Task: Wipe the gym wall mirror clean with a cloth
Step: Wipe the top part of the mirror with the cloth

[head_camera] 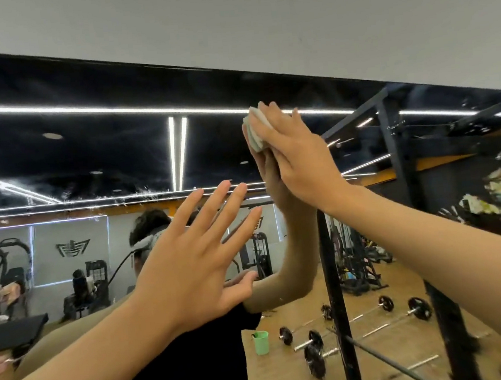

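Two hands: right hand [298,157] flat, pressing cloth [256,134] on mirror [86,150]; left hand [189,266] splayed; reflected logos [72,248] illegible.

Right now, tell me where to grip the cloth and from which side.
Probably its free left edge, coming from the left: the cloth is a folded pad pressed flat to the mirror under the straight fingers of the right hand, and only that edge sticks out.

A gym, shown in the wall mirror [87,162] — barbells [419,308] lying on a wooden floor [411,284], black steel rack [332,274], weight machines [261,253], painted mural [500,196] — strip lights [178,150] overhead.
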A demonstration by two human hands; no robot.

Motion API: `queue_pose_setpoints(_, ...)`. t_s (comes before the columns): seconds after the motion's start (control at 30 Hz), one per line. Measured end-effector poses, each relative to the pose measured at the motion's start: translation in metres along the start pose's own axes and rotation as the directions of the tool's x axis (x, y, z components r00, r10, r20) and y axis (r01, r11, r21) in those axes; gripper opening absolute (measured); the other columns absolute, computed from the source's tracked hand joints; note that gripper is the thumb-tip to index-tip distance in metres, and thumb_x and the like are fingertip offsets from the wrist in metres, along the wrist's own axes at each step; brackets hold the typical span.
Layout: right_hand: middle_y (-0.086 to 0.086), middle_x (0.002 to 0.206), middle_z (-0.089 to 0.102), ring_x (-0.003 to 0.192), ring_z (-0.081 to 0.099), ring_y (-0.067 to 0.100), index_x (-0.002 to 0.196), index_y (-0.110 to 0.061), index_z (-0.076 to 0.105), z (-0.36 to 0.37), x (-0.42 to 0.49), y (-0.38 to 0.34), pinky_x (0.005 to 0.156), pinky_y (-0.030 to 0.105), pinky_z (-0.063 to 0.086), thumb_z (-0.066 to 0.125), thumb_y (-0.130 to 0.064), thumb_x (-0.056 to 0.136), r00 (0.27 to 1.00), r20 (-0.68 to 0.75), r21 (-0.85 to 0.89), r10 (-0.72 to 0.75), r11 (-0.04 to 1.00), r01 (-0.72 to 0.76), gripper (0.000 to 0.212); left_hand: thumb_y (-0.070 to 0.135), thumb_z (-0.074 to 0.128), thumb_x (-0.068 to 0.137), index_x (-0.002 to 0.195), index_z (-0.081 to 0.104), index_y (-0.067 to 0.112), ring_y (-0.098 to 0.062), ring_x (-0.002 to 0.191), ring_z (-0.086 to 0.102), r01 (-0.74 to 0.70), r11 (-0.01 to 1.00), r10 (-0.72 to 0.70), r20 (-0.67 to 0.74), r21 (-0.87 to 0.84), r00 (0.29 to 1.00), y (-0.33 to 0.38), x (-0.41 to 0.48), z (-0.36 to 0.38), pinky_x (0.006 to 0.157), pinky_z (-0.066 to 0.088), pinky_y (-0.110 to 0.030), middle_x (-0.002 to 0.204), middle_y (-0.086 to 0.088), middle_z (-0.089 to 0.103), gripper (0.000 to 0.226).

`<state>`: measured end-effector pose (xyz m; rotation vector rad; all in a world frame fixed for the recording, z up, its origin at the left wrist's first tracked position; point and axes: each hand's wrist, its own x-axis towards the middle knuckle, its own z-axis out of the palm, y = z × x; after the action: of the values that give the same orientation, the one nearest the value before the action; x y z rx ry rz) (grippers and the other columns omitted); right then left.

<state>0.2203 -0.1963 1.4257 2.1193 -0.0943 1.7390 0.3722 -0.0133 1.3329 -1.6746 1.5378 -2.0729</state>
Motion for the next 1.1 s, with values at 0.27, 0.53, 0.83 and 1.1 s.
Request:
queue_pose_setpoints(0.27,0.009,0.162,0.042,0.157,0.025,0.025,0.151,-0.018,0.050,0.005,-0.013,-0.009,0.131,0.046,0.010,0.037,-0.016,0.104,0.986,-0.119,0.205,0.118,0.974,-0.092,0.049,0.070,0.040,0.096,0.163,0.038,0.018,-0.037,0.161,0.019,0.017,1.000,-0.018,-0.027,-0.023,0.999,0.000,-0.002,0.001,0.126,0.020,-0.058,0.173,-0.018,0.021,0.086)
queue_pose_setpoints(0.53,0.002,0.166,0.035,0.158,0.022,0.020,0.157,-0.032,0.039,-0.001,-0.018,0.004,0.130,0.045,0.018,0.037,-0.020,0.108,0.997,-0.071,0.166,0.010,0.986,0.002,0.050,0.070,0.042,0.095,0.162,0.042,0.018,-0.038,0.160,0.023,0.016,0.999,-0.018,-0.040,-0.040,0.999,0.000,-0.002,0.002,0.125,0.021,-0.059,0.172,-0.017,0.024,0.085)
queue_pose_setpoints(0.83,0.006,0.166,0.036,0.157,0.025,0.025,0.158,-0.030,0.037,0.011,-0.025,0.020,0.129,0.050,0.020,0.035,-0.024,0.110,0.994,-0.105,0.137,-0.031,0.990,0.045,0.048,0.071,0.041,0.095,0.164,0.037,0.019,-0.037,0.161,0.019,0.018,0.999,-0.019,-0.024,-0.041,1.000,0.000,0.000,0.000,0.124,0.022,-0.060,0.173,-0.017,0.022,0.086)
queue_pose_setpoints(1.1,0.007,0.166,0.036,0.157,0.026,0.022,0.158,-0.016,0.042,0.011,-0.024,0.027,0.128,0.046,0.022,0.047,-0.010,0.107,0.988,-0.132,0.099,-0.082,0.990,0.095,0.052,0.070,0.043,0.095,0.165,0.035,0.019,-0.036,0.161,0.019,0.005,0.999,-0.006,-0.011,-0.040,1.000,-0.001,-0.001,-0.003,0.124,0.023,-0.061,0.174,-0.017,0.021,0.087)
